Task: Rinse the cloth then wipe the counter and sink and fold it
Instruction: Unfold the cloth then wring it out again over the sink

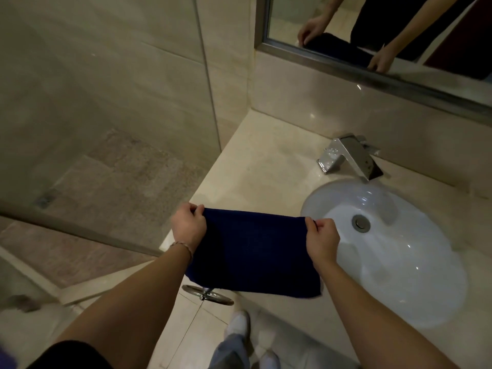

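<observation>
I am pinching the cloth (pixel 253 251) by its top corners, left hand (pixel 187 226) and right hand (pixel 322 239), fingers curled, beside the sink (pixel 399 262).

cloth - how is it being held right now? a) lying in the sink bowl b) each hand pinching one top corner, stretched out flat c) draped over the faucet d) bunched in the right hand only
b: the left hand and the right hand each pinch a top corner of the dark blue cloth, which hangs spread between them beside the sink.
</observation>
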